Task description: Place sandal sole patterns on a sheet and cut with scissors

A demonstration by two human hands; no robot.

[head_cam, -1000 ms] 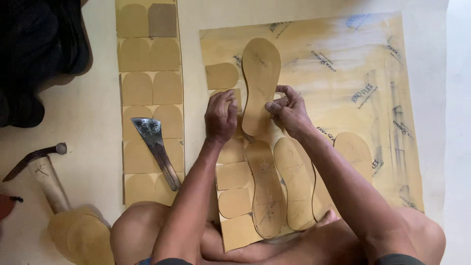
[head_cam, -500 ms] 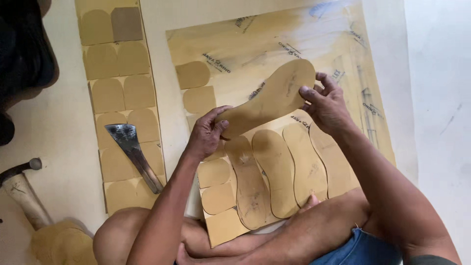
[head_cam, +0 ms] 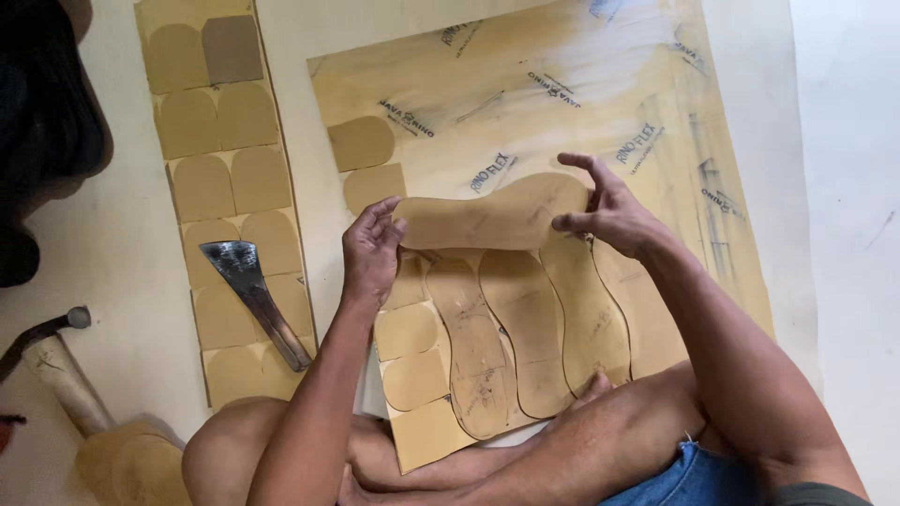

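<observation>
Tan sole-shaped cutout held flat between both hands above the big tan sheet on the floor.

From the left I see a hammer [head_cam: 42, 330] on the floor, then a tan strip of scored heel shapes [head_cam: 220, 197] with a metal-bladed cutting knife [head_cam: 253, 298] lying across it. My left hand [head_cam: 370, 253] pinches the heel end of the tan sole-shaped cutout [head_cam: 492, 214]; half a second ago the cutout sat slanted, now it lies level, turned crosswise over the scored sole outlines [head_cam: 525, 328]. My right hand [head_cam: 609, 211] grips its toe end. The large tan sheet [head_cam: 562, 84] carries repeated dark slanted printed marks across its upper part.
</observation>
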